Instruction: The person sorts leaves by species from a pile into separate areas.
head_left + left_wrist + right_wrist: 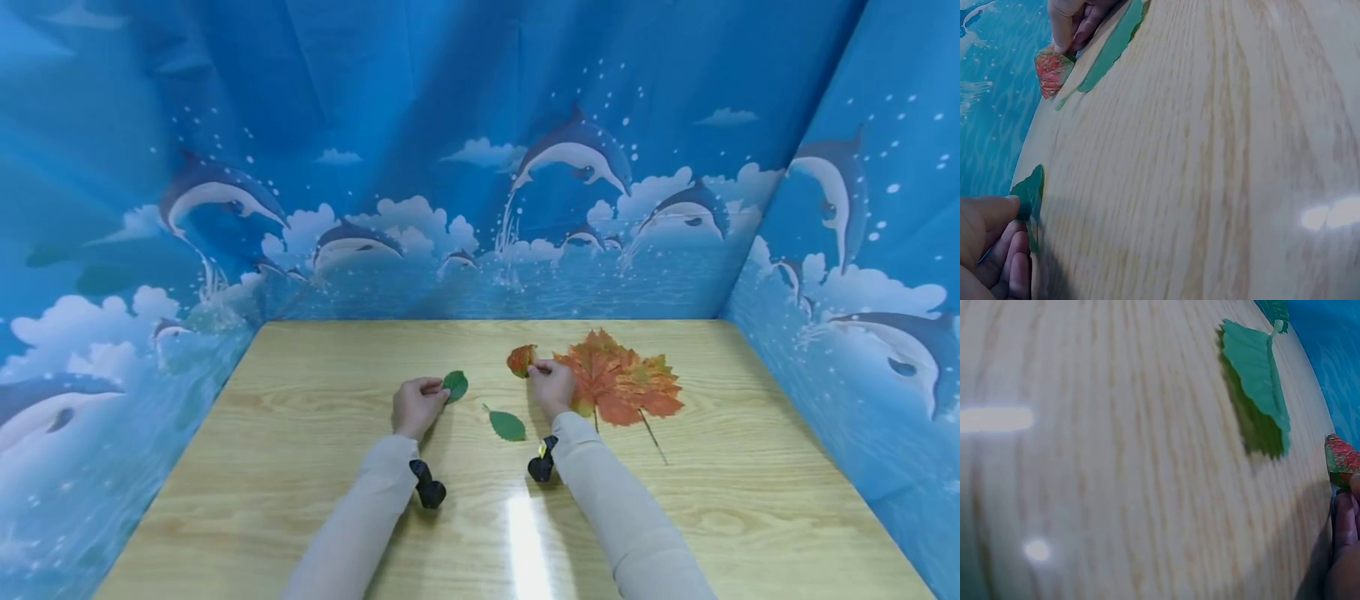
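Note:
My left hand (417, 407) pinches a green leaf (455, 385) between thumb and fingers, just over the table; the left wrist view shows the thumb lying on that leaf (1030, 190). With its fingertips my right hand (553, 387) pinches a small red-orange leaf (520, 361) that has green edges. Between the two hands a second green leaf (507, 426) lies on the wood, its stem toward the upper left. In the right wrist view this leaf (1257, 375) arches off the surface and casts a shadow. Only part of the right hand shows there, at the right edge.
Large orange maple leaves (611, 379) lie overlapped just right of my right hand, their thin stems pointing toward me. The wood-grain table (300, 467) ends at a blue dolphin-print curtain (390, 275) at the back and sides. Light glares off the table's near middle.

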The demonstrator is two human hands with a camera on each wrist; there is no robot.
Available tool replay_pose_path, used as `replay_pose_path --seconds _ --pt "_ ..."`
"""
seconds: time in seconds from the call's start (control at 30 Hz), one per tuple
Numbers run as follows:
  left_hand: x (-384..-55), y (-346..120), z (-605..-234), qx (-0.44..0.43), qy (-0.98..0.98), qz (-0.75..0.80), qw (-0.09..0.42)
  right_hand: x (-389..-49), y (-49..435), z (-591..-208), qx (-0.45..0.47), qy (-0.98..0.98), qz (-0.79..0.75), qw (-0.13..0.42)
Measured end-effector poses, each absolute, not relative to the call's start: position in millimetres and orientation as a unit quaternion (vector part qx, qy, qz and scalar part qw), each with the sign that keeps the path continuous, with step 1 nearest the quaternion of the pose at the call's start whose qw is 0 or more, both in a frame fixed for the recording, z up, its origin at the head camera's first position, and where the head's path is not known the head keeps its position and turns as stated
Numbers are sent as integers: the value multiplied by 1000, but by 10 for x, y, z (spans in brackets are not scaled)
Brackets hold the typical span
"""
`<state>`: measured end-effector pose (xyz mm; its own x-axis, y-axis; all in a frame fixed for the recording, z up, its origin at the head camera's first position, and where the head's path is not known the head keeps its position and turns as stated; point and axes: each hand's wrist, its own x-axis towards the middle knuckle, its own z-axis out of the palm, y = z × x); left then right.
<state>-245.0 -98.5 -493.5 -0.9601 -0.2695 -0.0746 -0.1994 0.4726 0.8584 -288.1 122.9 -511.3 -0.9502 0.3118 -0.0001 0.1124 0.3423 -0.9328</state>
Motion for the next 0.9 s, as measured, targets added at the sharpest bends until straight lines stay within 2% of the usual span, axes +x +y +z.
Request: replay_pose_path --seconds 0.9 --pt "-2467 -919 -4935 183 -865 -465 53 -2832 1205 -5083 -116 -816 554 115"
